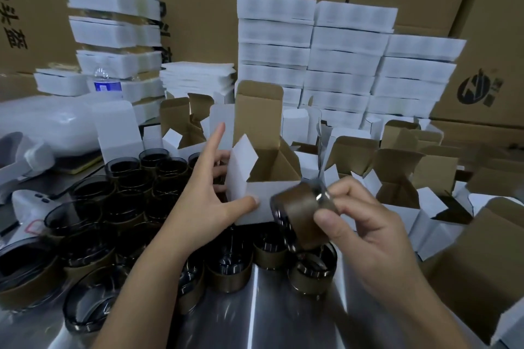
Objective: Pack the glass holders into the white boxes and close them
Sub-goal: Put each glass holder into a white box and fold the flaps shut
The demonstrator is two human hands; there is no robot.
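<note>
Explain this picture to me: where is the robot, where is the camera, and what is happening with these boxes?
There is no robot here: a person works with bare hands, and the one camera sits on their head, looking down. The left hand holds an open white box, flaps up. The right hand pinches a dark glass holder in a brown sleeve, tilted, beside the box. More glass holders crowd the metal table; other open boxes stand at right, flat white stacks behind.
</note>
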